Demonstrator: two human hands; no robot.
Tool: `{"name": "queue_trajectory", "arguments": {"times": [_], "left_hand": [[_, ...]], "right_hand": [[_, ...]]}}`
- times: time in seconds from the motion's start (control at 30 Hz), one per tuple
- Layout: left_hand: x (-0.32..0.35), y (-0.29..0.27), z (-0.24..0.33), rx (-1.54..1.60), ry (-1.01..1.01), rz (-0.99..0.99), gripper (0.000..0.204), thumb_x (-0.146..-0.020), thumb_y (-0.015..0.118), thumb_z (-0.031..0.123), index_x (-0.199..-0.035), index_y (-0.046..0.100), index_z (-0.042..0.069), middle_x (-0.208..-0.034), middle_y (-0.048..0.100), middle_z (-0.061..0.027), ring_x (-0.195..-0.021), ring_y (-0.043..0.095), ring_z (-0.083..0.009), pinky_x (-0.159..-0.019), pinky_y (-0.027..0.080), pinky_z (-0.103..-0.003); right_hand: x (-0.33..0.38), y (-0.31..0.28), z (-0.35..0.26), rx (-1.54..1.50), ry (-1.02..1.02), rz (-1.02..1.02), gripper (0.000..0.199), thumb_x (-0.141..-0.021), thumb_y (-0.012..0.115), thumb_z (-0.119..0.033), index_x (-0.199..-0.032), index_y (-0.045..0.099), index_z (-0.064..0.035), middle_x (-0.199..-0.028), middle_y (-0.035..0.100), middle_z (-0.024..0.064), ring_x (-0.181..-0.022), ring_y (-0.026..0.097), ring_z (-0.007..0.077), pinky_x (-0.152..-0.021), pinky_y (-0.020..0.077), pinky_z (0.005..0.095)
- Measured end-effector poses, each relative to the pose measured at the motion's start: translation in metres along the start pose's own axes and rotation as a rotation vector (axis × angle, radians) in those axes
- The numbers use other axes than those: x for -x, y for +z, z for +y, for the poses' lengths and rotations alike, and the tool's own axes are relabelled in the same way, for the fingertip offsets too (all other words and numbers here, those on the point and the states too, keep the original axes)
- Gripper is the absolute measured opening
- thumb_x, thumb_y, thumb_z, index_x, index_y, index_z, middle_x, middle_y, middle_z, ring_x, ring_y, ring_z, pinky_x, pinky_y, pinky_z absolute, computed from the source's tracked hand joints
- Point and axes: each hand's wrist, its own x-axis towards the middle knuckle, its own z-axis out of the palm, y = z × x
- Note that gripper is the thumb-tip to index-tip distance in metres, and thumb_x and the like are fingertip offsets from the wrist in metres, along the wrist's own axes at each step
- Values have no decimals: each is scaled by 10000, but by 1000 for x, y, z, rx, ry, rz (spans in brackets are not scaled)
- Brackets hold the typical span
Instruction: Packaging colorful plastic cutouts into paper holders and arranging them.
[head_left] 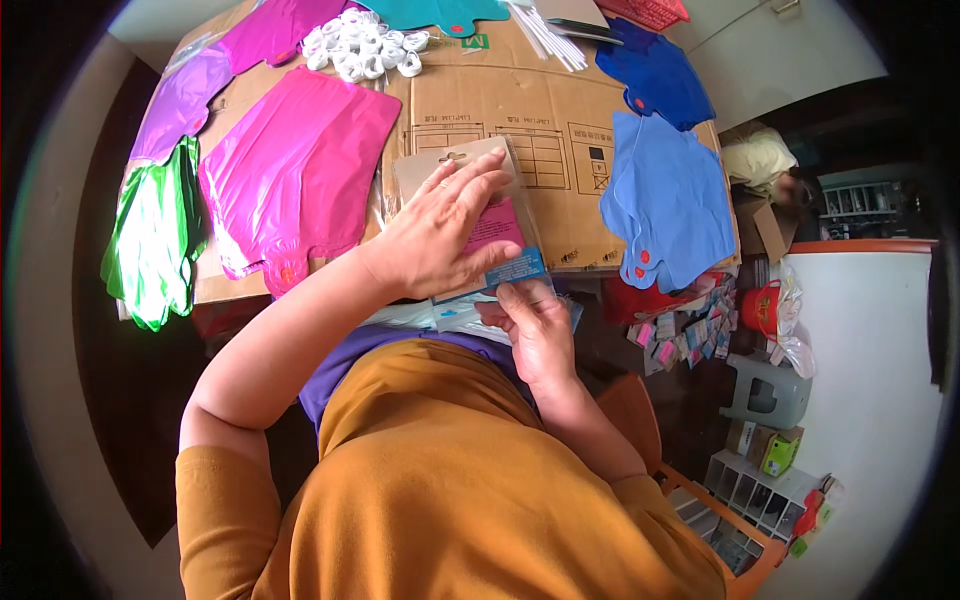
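A flat clear-wrapped packet (530,264) lies at the table's near edge, with a brown card top, a hang hole, a pink panel and a blue strip. My left hand (440,228) rests across it, palm down, fingers stretched out and covering much of its middle. At the packet's lower right corner, my right hand (537,328) is closed, thumb on top and the other fingers partly hidden. Pale clear-plastic pieces (460,318) lie below the packet near my lap. Left of my left hand is a stack of shiny pink foil balloons (305,170).
Cardboard (450,95) covers the table. Around it lie green foil balloons (155,235), purple ones (185,100), light blue ones (668,200), dark blue ones (655,75), white ribbon rolls (362,45) and white sticks (550,38). A grey stool (765,392) and an orange chair (632,420) stand right.
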Motion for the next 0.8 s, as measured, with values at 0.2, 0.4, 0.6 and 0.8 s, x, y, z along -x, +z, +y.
{"name": "queue_trajectory", "arguments": {"times": [0.2, 0.4, 0.6, 0.8], "left_hand": [[-1, -5, -6, -123, 114, -1, 474, -906, 636, 357, -1209, 571, -1, -1299, 486, -197, -1276, 442, -389, -1077, 358, -481], [4, -6, 8, -323, 177, 47, 528, -849, 691, 352, -1225, 569, 2, -1262, 500, -180, -1262, 438, -384, -1062, 360, -511], [25, -16, 13, -144, 225, 18, 533, -734, 764, 263, -1179, 600, 17, -1188, 539, -167, -1199, 489, -367, -1017, 412, -476], [26, -16, 5, -101, 192, 40, 467, -682, 774, 183, -1098, 634, 25, -1115, 580, -151, -1121, 538, -351, -955, 453, -439]], "right_hand": [[3, 6, -11, -65, 125, 0, 212, -916, 674, -248, -869, 639, -44, -838, 705, 118, -716, 672, 183, -675, 535, 314], [4, 5, -7, -75, 97, 20, 234, -916, 673, -249, -824, 628, -38, -741, 683, 103, -625, 639, 150, -592, 510, 274], [2, 16, -11, -121, 96, 81, 236, -912, 672, -235, -782, 626, -43, -688, 666, 94, -557, 609, 138, -533, 482, 245], [-6, 21, -21, -43, 139, 80, 254, -899, 688, -251, -771, 629, -40, -683, 666, 96, -544, 607, 136, -519, 477, 241]]}}
